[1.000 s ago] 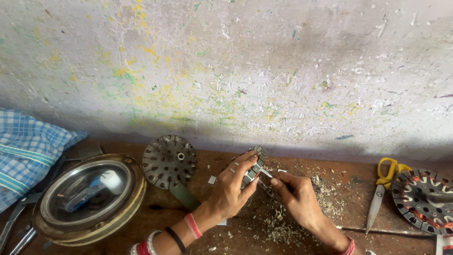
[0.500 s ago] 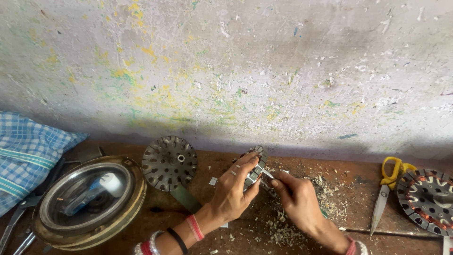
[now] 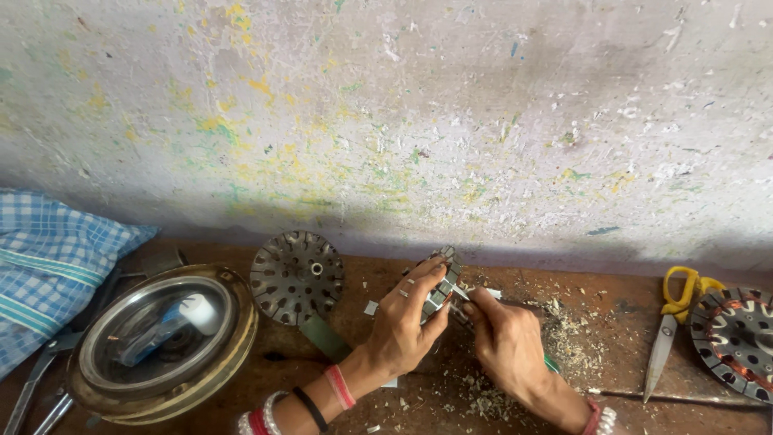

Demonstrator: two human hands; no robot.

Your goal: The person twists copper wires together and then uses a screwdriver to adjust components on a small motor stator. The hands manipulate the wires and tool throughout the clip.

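Observation:
My left hand (image 3: pixel 403 322) grips a round slotted metal stator core (image 3: pixel 441 283), held upright on edge over the wooden bench (image 3: pixel 596 322). My right hand (image 3: pixel 503 342) pinches a thin metal tool (image 3: pixel 459 294) whose tip pokes into the core's slots. A green handle end shows behind my right wrist. Both wrists wear bangles and bands. Shavings and scraps (image 3: pixel 564 338) lie under and beside the hands.
A second empty stator core (image 3: pixel 296 276) lies flat left of my hands. A round metal bowl (image 3: pixel 161 346) holding a small container sits at the left, with pliers (image 3: pixel 40 387) and a blue checked cloth (image 3: pixel 48 266). Yellow-handled scissors (image 3: pixel 676 322) and a copper-wound stator (image 3: pixel 737 338) lie at the right. A paint-flecked wall (image 3: pixel 403 121) rises behind.
Both hands stay on the core and tool, shifting only slightly as the tool works in the slots. The view has drifted a little.

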